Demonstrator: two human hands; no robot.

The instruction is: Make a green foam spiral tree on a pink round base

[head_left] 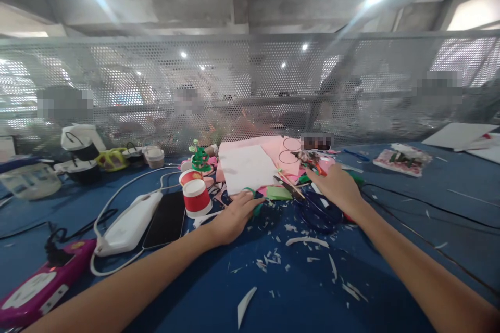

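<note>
Left hand [233, 217] rested on counter [219, 291] against green ring [249, 191], grip unclear | right hand [336, 187] spread unclenched above blue scissors [317, 212], laid within reach.

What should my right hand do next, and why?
Probably curl the right hand shut on the clutter at the pink paper edge: it lies open there, fingertips among the pieces, gripping nothing visible. Blue-handled scissors lie beneath its palm; the left hand rests beside a green scrap.
</note>
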